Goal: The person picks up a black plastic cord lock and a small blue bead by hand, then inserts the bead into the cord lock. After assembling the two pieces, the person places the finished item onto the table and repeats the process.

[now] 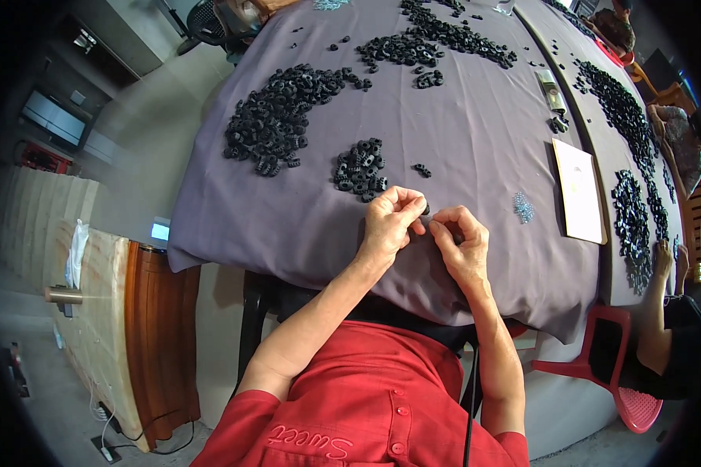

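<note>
My left hand [389,224] pinches a small black piece [426,209] between thumb and fingertips, above the near edge of the cloth. Just to its right, my right hand [466,240] has its thumb and forefinger pressed together; anything between them is too small to make out. Beyond my left hand lies a small heap of black ring-shaped pieces [360,167], and a few loose black pieces [421,170] sit to its right. Farther left is a larger heap of similar pieces [276,117]. Right of my hands lies a little pile of pale blue, clear-looking bits [523,208].
A grey-purple cloth [475,124] covers the table. More black pieces [401,48] lie at the far side. At right are a cream flat board [579,191], a tube-like packet [551,91] and a second table with black heaps [631,210]. A co-worker's arm [658,311] reaches in beside a red chair [607,358].
</note>
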Tool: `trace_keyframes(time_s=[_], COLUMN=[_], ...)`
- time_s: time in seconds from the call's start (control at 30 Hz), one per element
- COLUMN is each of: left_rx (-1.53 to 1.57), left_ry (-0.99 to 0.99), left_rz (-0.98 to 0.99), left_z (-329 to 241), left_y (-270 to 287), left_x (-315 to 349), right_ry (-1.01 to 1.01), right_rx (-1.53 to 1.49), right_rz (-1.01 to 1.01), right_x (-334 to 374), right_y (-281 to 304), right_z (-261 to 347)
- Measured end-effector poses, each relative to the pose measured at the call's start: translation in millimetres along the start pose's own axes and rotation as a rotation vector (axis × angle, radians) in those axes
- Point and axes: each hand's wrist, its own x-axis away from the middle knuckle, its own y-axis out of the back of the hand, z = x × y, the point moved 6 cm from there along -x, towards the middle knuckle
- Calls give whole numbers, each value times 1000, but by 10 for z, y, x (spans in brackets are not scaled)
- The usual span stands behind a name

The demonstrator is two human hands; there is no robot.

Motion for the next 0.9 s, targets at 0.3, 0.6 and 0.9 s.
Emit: trace_keyframes(time_s=[0.3, 0.6, 0.9], left_rx=[-102, 21, -141], left_ry=[32, -38, -52], left_rz=[262, 189, 245], left_z=[80, 80, 0], left_y=[-14, 35, -1], left_x=[-1, 16, -13], right_ry=[-92, 12, 33], right_rx=[-72, 65, 62], right_rz=[-83, -34, -7], right_x=[27, 47, 7], right_y=[28, 11, 3], right_z=[-115, -70, -44])
